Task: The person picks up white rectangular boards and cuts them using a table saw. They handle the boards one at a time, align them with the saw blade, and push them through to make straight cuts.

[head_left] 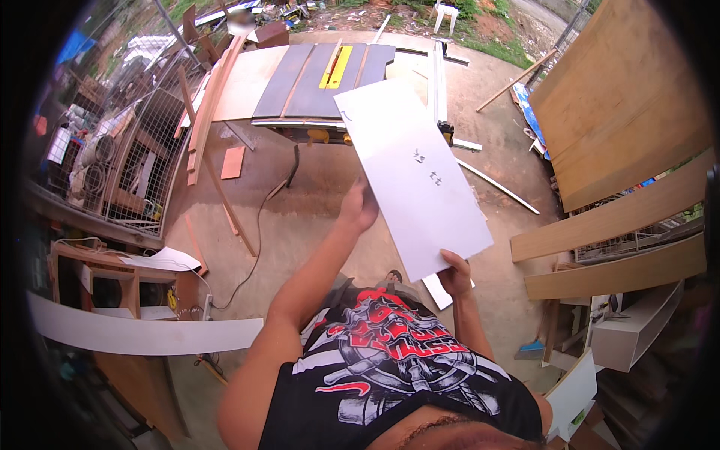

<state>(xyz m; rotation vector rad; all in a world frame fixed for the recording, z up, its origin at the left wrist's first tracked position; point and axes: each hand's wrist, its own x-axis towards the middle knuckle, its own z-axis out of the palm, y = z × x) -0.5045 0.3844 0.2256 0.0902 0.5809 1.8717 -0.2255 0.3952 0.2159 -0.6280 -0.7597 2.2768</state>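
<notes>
A white rectangular board (pixel 420 191) with dark handwritten marks is held up in front of me, tilted, its far end overlapping the edge of a table saw (pixel 289 82). My left hand (pixel 362 204) grips the board's left edge, with most of its fingers hidden behind the panel. At the near end, my right hand (pixel 455 274) holds the lower edge, thumb on the top face and the other fingers underneath. The saw has a grey top, a yellow insert (pixel 335 69) and a long pale fence (pixel 436 82) on its right side.
Long planks (pixel 214 105) lean left of the saw by a wire-mesh fence (pixel 154 150). A cable (pixel 259 225) runs across the concrete floor. Large wooden panels (pixel 622 97) stand at right, above a white box (pixel 637 330). A white strip (pixel 142 334) crosses the lower left.
</notes>
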